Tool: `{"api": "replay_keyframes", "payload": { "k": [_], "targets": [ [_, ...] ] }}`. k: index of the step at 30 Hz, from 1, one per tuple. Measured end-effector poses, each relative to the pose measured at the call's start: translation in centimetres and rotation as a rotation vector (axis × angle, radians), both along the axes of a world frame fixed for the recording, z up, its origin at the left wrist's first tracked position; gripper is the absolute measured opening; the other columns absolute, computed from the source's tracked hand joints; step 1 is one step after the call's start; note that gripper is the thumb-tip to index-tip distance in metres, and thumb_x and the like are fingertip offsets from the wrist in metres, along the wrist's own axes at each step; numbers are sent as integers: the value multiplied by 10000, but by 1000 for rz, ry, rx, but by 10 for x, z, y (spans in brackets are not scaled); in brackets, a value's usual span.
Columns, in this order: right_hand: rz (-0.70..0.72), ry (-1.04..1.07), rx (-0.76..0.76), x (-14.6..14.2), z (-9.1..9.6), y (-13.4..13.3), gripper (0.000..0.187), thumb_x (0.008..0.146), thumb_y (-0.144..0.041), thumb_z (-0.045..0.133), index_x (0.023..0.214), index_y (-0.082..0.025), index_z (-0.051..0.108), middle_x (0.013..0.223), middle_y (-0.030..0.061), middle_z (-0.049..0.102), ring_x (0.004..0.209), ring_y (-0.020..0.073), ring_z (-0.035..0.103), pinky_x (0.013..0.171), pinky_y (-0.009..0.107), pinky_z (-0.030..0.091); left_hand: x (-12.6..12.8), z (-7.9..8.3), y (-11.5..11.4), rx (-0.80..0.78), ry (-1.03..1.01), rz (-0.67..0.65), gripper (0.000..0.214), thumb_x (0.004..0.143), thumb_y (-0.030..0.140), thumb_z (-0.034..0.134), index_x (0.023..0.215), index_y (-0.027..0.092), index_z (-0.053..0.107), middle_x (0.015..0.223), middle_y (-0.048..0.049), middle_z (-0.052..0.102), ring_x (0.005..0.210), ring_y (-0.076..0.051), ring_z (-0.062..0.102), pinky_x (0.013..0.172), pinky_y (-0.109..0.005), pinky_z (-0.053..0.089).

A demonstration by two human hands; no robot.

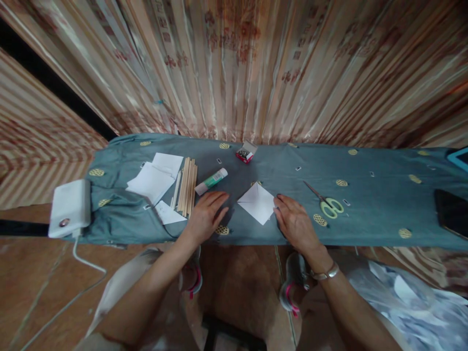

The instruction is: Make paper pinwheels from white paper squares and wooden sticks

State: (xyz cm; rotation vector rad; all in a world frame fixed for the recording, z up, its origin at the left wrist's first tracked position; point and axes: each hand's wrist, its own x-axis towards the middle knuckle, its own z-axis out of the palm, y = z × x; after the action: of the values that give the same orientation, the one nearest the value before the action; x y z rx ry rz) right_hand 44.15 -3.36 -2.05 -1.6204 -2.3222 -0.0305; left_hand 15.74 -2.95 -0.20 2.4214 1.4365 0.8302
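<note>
A white folded paper square (257,202) lies on the blue-grey cloth of the table (365,224), turned like a diamond. My right hand (295,223) rests flat beside it, fingertips touching its right corner. My left hand (205,214) lies flat on the cloth just left of the paper, fingers stretched out and apart, holding nothing. A bundle of wooden sticks (187,186) sits left of my left hand.
A glue stick (211,181), loose white sheets (153,179), a small red box of pins (245,153), green-handled scissors (327,202). A white device with a cable (70,207) at the left edge, a dark phone (452,212) at the right. Curtain behind.
</note>
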Motion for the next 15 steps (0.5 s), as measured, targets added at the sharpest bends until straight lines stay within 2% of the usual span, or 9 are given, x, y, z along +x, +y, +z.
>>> {"api": "replay_keyframes", "payload": {
  "k": [2,5,7,11,13,15],
  "targets": [
    [3,16,-1,0,1,2,392,978,-278,382,1230,-84,611,1286,205,622,1188,310,562,957,467,477,-11,3,13,86,-20,144,325,926,282,512,1206,149,610,1178,-138,647,1150,-264,571,1016,-458,473],
    [-2,58,13,-1,1,6,388,971,-281,408,1221,-73,619,1266,206,634,1185,308,567,965,461,477,-24,2,32,83,26,276,421,860,266,594,1254,120,569,1247,-168,595,1201,-308,525,1046,-500,433],
    [-14,81,28,-2,1,9,390,967,-282,423,1230,-67,614,1260,208,638,1178,307,575,970,458,475,-29,-3,42,12,73,302,450,836,244,606,1259,98,558,1222,-178,609,1189,-317,541,1051,-493,427],
    [-18,133,54,-6,4,14,389,964,-292,429,1242,-88,609,1273,204,633,1185,309,577,982,474,469,-32,-9,50,-84,115,308,379,830,213,568,1193,112,603,1176,-174,654,1131,-317,590,1026,-488,443],
    [-20,190,60,-9,8,16,388,959,-294,436,1236,-87,613,1281,206,629,1201,316,570,1000,487,457,-29,-7,50,-97,53,322,343,826,217,557,1149,131,635,1144,-158,675,1110,-309,604,1014,-478,449],
    [-28,292,54,-14,14,16,385,952,-301,444,1221,-92,623,1276,207,636,1214,318,564,1024,500,439,-21,-1,47,-130,-102,334,335,819,246,563,1122,140,661,1110,-137,692,1075,-290,622,986,-448,465]
  ]
}}
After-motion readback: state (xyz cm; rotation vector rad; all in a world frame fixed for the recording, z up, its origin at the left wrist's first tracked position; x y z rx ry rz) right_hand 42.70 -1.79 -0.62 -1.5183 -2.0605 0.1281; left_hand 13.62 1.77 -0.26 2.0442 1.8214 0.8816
